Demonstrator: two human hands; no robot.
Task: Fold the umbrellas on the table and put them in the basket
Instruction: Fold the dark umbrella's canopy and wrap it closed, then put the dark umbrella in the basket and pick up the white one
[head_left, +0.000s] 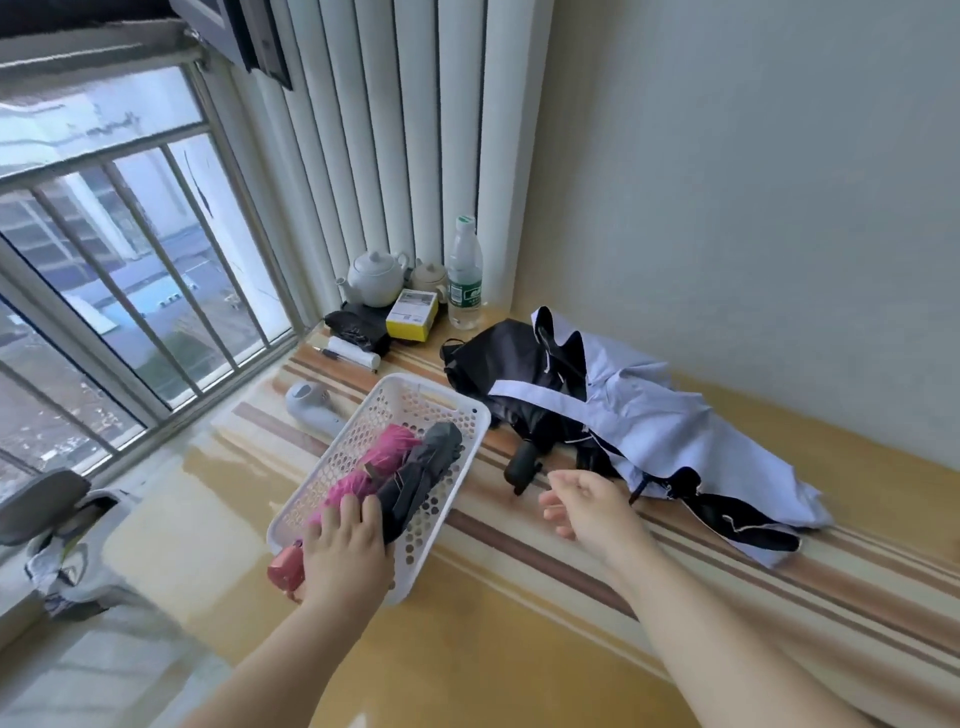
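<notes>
With the left hand (345, 551) resting on the pink umbrella (363, 470) in the basket (415, 395), the right hand (587, 501) hovers loose and empty mid-frame; the limp, light lilac umbrella (670, 436) likely handles best by its stiff black handle (524, 465).

basket (358, 447) white | umbrellas: pink (371, 465), grey (421, 478), seemingly lavender-black (649, 431)
</notes>
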